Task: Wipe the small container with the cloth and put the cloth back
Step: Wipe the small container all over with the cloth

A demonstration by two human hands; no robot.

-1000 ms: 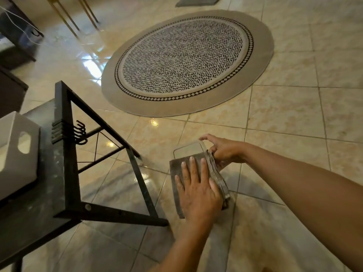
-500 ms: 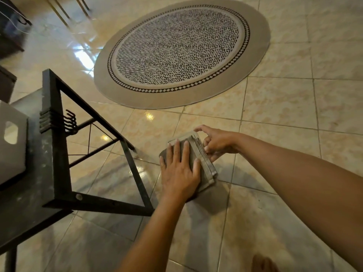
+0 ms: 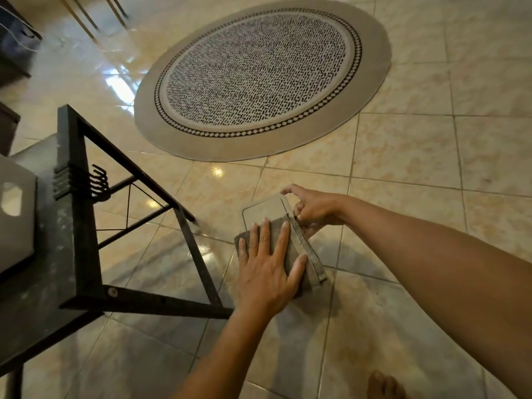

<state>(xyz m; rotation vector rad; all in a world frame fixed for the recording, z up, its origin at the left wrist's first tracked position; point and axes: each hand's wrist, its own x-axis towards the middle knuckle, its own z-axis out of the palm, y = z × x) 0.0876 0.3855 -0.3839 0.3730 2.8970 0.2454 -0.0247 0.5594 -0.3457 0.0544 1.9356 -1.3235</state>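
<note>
Two hands are shown at work above a tiled floor [image 3: 403, 139], with a round patterned rug [image 3: 259, 73] lying well beyond the fingers and a dark bench [image 3: 43, 283] off to their left. The small container [image 3: 266, 207] is held in the air between both hands, its pale face partly uncovered on the far side. The left hand [image 3: 267, 269] is spread flat, fingers extended, pressing the cloth [image 3: 290, 246] against the container's near face. The right hand [image 3: 313, 210] is closed in a pinch on the container's right edge. Wiping is judged to be under way; returning the cloth is left to be done.
</note>
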